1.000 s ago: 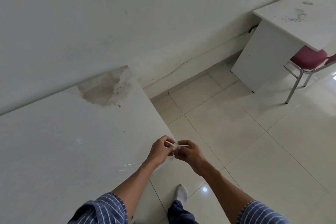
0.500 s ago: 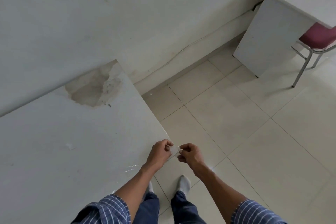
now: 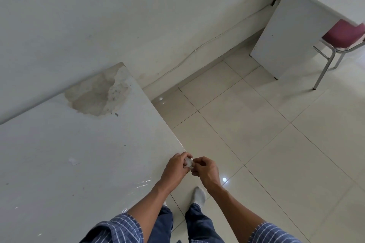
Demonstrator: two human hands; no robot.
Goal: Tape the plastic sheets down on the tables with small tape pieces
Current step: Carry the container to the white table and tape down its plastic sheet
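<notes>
A white table [image 3: 83, 144] fills the left of the view, with a clear plastic sheet [image 3: 144, 183] over it that glints near the front right corner. My left hand [image 3: 175, 169] and my right hand [image 3: 205, 169] meet just off that corner. Between their fingertips they pinch a small pale piece of tape [image 3: 188, 162]. Both hands are closed on it, close to the table's edge.
A worn brown patch [image 3: 96, 96] marks the table's far corner by the wall. A second white table [image 3: 296, 25] and a red-seated chair [image 3: 343, 35] stand at the far right. Tiled floor [image 3: 256, 144] lies between. My socked feet [image 3: 199, 197] are below the hands.
The hands drew the tape apart a little, then came back together on it. My view shifted so the table corner sits nearer the hands.
</notes>
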